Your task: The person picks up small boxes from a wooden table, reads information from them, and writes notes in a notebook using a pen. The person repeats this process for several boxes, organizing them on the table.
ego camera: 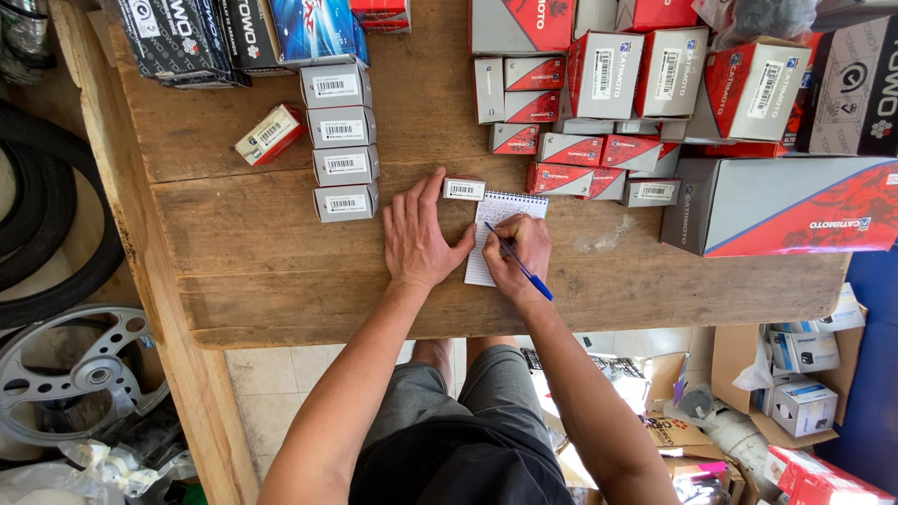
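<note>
My right hand (520, 254) grips a blue pen (520, 264) with its tip on a small spiral notepad (496, 219) lying on the wooden table (281, 271). My left hand (417, 236) lies flat, fingers spread, on the table just left of the notepad, its thumb against the pad's left edge. A small grey box (464, 189) sits just beyond the left hand's fingertips, beside the pad's top corner.
A column of several grey boxes (342, 142) stands left of my hands, with a red-and-white box (271, 135) beside it. Many red and grey boxes (599, 103) crowd the far right. A long grey-red carton (786, 206) lies right. Tyres and a wheel (75, 374) are on the floor left.
</note>
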